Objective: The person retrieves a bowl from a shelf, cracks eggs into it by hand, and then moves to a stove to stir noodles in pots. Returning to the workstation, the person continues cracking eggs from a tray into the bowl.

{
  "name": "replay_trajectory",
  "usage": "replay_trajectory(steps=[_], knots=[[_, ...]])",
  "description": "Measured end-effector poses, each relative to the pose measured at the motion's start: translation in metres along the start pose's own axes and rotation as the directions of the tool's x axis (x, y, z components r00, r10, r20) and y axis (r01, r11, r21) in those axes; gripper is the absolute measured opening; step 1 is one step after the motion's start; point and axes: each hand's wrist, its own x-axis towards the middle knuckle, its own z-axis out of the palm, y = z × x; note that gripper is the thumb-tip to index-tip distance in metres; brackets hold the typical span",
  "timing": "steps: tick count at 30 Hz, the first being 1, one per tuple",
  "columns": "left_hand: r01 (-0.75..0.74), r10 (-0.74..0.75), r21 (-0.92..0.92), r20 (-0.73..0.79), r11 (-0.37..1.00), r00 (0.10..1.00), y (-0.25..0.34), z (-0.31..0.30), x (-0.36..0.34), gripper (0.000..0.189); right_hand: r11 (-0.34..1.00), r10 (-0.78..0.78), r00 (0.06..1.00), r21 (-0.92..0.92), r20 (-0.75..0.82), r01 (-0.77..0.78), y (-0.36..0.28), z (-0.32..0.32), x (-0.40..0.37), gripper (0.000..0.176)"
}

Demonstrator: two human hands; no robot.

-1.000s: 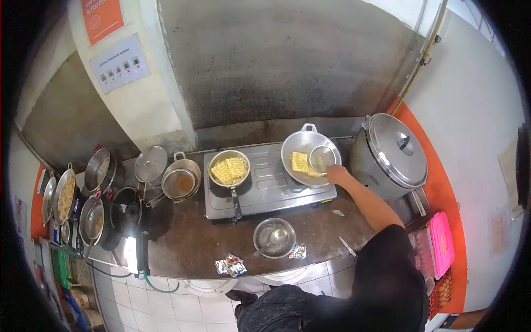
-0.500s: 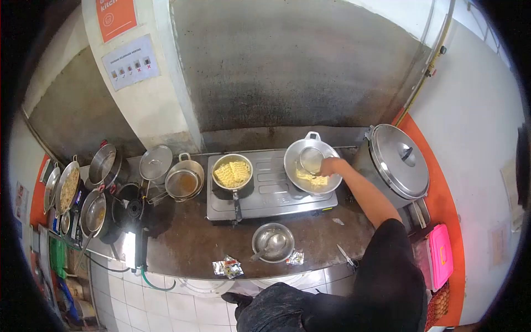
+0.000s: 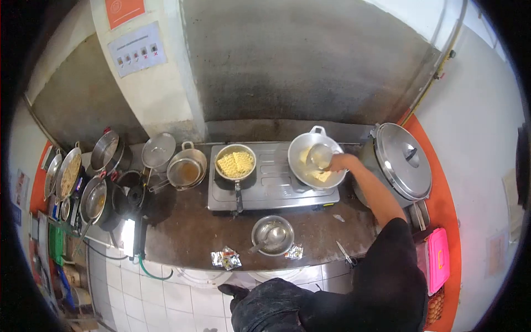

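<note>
My right hand reaches over the wide silver wok on the right side of the stove. Its fingers are closed on the edge of a small round metal bowl, held tilted inside the wok. Pale yellow noodles lie in the wok, close below my fingers. To the left, a long-handled saucepan holds blocks of dried noodles. My left hand is out of view; a dark shape beside my clothing cannot be made out.
A metal mixing bowl with a ladle stands in front of the stove. Foil sachets and scissors lie near the counter's front edge. A big lidded pot is at right; several pans crowd the left.
My right hand has shifted slightly and the round metal bowl is tilted differently in the wok. The noodles there have moved about. The whole view has shifted a little.
</note>
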Motion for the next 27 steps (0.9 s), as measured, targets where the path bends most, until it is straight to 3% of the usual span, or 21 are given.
replay_trajectory(steps=[1,4,5,7,8,10,11,13,14,16,19,20,21,23,24,25,26,27], knots=[[0.035,-0.030,-0.077,0.067,0.996,0.997,-0.012,-0.017,0.011,0.016,1.000,0.007,1.000,-0.014,-0.013,-0.007,-0.005,-0.014,-0.013,0.070],[-0.011,-0.015,-0.273,-0.092,0.962,0.996,-0.003,-0.018,-0.005,0.021,1.000,0.014,0.996,-0.018,-0.085,-0.016,0.001,-0.026,-0.035,0.058],[0.071,-0.061,-0.393,0.039,0.917,0.997,-0.030,-0.055,0.012,0.033,0.999,0.030,0.994,-0.020,-0.104,-0.032,0.006,-0.021,-0.036,0.053],[0.079,-0.133,-0.462,-0.087,0.883,0.987,-0.024,-0.059,0.006,0.041,0.991,0.117,0.988,-0.054,-0.097,-0.123,0.017,-0.011,-0.048,0.043],[0.077,-0.169,-0.501,-0.141,0.862,0.975,-0.020,-0.057,0.004,0.046,0.994,0.049,0.982,-0.084,-0.184,-0.065,0.031,0.000,-0.049,0.039],[0.090,-0.127,-0.524,-0.036,0.847,0.991,-0.021,-0.071,0.011,0.051,0.985,-0.104,0.931,-0.164,-0.350,0.048,0.058,0.036,-0.047,0.035],[0.095,-0.103,-0.541,0.015,0.836,0.995,-0.023,-0.077,0.019,0.054,0.991,-0.088,0.895,-0.126,-0.438,0.036,0.058,0.041,-0.055,0.034],[0.140,-0.133,-0.323,0.044,0.936,0.990,-0.031,-0.097,0.046,0.060,0.997,-0.070,0.809,-0.053,-0.584,0.048,0.047,0.051,-0.071,0.034],[0.158,-0.153,-0.207,0.040,0.965,0.987,-0.031,-0.110,0.046,0.064,0.996,-0.043,0.822,0.043,-0.568,0.082,0.037,0.050,-0.081,0.034],[0.097,-0.007,-0.572,0.159,0.815,0.987,-0.007,-0.108,0.040,0.053,0.962,0.018,0.850,0.240,-0.527,0.129,0.027,0.046,-0.101,0.035],[0.033,0.040,-0.631,0.102,0.775,0.994,-0.003,-0.125,0.045,0.044,0.884,0.039,0.886,0.430,-0.462,0.185,0.027,0.092,-0.119,0.038],[0.015,0.053,-0.652,0.083,0.758,0.995,0.004,-0.120,0.043,0.044,0.854,0.058,0.850,0.467,-0.524,0.230,-0.007,0.094,-0.156,0.039],[0.104,-0.144,-0.332,-0.097,0.938,0.985,0.014,-0.117,0.042,0.068,0.806,0.149,0.801,0.540,-0.580,0.242,-0.022,0.114,-0.168,0.035],[0.130,-0.138,-0.301,-0.004,0.945,0.990,-0.006,-0.151,0.044,0.070,0.673,0.141,0.788,0.642,-0.600,0.368,-0.090,0.130,-0.215,0.034],[0.138,-0.129,-0.272,0.049,0.952,0.990,-0.008,-0.171,0.052,0.070,0.783,0.085,0.835,0.555,-0.544,0.282,-0.117,0.144,-0.236,0.037],[0.115,-0.110,-0.302,0.033,0.946,0.993,-0.004,-0.176,0.051,0.067,0.669,0.077,0.875,0.675,-0.479,0.311,-0.181,0.135,-0.276,0.039],[0.054,-0.038,0.095,-0.169,0.994,0.985,0.036,-0.140,0.029,0.064,0.660,0.061,0.924,0.710,-0.376,0.246,-0.228,0.134,-0.304,0.038],[0.039,-0.042,-0.029,-0.124,0.999,0.991,0.024,-0.166,0.038,0.059,0.642,0.074,0.986,0.764,-0.147,0.066,-0.251,0.172,-0.295,0.040]])
